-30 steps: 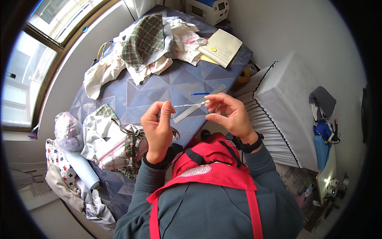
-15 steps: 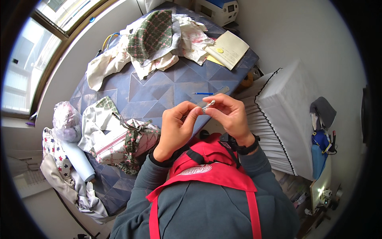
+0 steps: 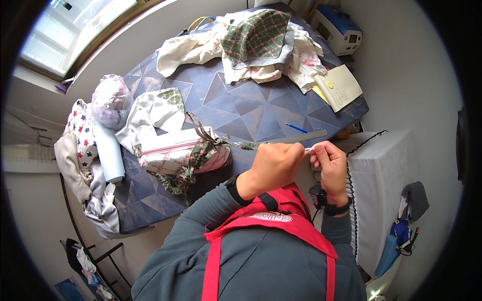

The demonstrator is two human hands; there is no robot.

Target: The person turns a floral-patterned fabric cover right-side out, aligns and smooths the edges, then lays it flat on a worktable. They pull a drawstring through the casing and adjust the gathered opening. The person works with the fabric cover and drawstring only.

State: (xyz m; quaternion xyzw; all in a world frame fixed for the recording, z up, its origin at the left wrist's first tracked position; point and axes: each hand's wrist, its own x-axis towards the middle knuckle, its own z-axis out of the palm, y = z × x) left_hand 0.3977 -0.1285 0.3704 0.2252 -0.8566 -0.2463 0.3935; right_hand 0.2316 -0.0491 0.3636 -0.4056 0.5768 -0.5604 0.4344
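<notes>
My left hand (image 3: 273,164) is closed, back up, around the end of a narrow green floral strap (image 3: 236,145). The strap stretches left to a pale floral pouch (image 3: 173,150) with a pink zipper and dark green floral ruffles, lying on the table. Just beyond my left fist, my right hand (image 3: 330,163) pinches a small silvery-white piece (image 3: 309,149); the fingers hide most of it, and I cannot tell its kind. Both hands are close together over the table's near edge. Behind them lie a steel ruler (image 3: 316,135) and a blue pen (image 3: 295,128).
Floral and white fabrics (image 3: 256,37) are heaped at the back, with a notebook (image 3: 346,90) to their right. A plastic-wrapped bundle (image 3: 111,100), a light blue roll (image 3: 109,155) and star-print cloth (image 3: 80,128) crowd the left. A white-covered stand (image 3: 381,175) stands at right.
My view has shifted, and both hands have moved right. The left hand has turned back up; the strap now runs taut from the pouch to it. The silvery piece is more hidden.
</notes>
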